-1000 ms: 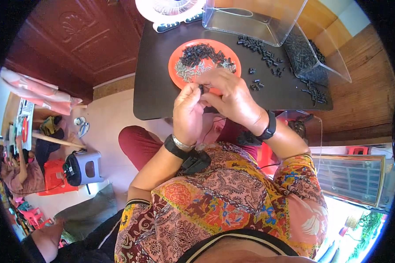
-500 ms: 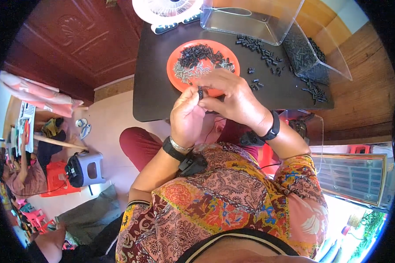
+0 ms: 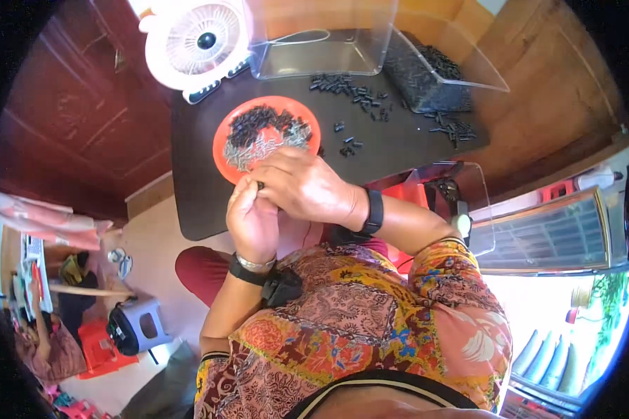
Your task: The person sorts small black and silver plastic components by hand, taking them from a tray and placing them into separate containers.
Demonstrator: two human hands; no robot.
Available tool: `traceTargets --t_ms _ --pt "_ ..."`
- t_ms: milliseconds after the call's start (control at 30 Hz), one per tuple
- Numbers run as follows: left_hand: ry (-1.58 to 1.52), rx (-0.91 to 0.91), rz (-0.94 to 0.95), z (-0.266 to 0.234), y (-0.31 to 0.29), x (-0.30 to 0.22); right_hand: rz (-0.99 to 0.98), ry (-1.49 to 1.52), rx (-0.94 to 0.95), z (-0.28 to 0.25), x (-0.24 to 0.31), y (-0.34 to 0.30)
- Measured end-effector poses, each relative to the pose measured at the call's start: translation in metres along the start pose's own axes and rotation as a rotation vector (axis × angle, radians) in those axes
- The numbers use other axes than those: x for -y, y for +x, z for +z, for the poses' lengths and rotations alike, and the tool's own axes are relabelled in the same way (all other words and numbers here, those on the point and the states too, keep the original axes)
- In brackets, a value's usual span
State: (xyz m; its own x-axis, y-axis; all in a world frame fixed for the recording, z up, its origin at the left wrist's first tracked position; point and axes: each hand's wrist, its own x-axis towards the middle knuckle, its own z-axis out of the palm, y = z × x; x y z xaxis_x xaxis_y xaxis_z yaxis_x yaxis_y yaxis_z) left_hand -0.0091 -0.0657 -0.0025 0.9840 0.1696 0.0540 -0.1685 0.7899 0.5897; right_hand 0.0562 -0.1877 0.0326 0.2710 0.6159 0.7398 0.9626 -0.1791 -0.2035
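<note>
Just past the table's near edge, my left hand (image 3: 253,225) pinches a small black plastic piece (image 3: 260,186) between thumb and fingers. My right hand (image 3: 306,187) bends over it from the right, its fingers pressed together at the piece. Whatever those right fingertips grip is hidden behind the hand. Beyond both hands lies an orange-red plate (image 3: 219,148), partly covered by my right hand. On the plate are a heap of small black plastic pieces (image 3: 246,128) and a pile of silvery metal pins or screws (image 3: 257,148).
Loose black pieces (image 3: 348,89) are scattered over the dark table (image 3: 196,167). A clear bin (image 3: 412,98) full of them lies at the far right, beside another clear plastic bin (image 3: 314,59). A white fan (image 3: 199,42) stands far left. Another person (image 3: 49,349) sits at left.
The whole view has swung, so the table and fan appear farther left and lower. My right hand has closed in over the left, covering more of the black piece.
</note>
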Motion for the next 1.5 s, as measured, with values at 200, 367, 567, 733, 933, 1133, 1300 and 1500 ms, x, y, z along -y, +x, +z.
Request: traceTargets --t_ms 200,367,567,733,933,1133,1300,1500 --pt "0.259 0.084 0.025 -0.023 0.008 -0.024 0.208 -0.394 -0.213 -0.098 -0.057 0.012" --pt "0.277 0.024 0.014 -0.053 0.009 -0.051 0.37 -0.888 -0.17 -0.201 -0.159 -0.017" --pt "0.284 -0.044 -0.013 -0.066 0.01 -0.057 0.458 -0.399 0.077 -0.143 -0.133 -0.002" --pt "0.253 -0.033 -0.067 -0.068 0.024 -0.058 0.359 -0.053 0.346 -0.066 -0.12 0.014" --pt "0.198 -0.032 -0.043 -0.075 0.022 -0.053 0.133 0.045 0.666 -0.008 -0.088 0.028" --pt "0.228 -0.006 -0.024 -0.074 0.018 -0.051 0.192 -0.003 0.762 0.013 -0.088 0.024" --pt "0.256 -0.008 -0.026 -0.07 0.019 -0.051 0.467 0.163 0.759 0.007 -0.08 0.031" --pt "0.294 0.022 -0.048 -0.068 0.02 -0.053 0.434 0.127 0.772 0.009 -0.087 0.028"
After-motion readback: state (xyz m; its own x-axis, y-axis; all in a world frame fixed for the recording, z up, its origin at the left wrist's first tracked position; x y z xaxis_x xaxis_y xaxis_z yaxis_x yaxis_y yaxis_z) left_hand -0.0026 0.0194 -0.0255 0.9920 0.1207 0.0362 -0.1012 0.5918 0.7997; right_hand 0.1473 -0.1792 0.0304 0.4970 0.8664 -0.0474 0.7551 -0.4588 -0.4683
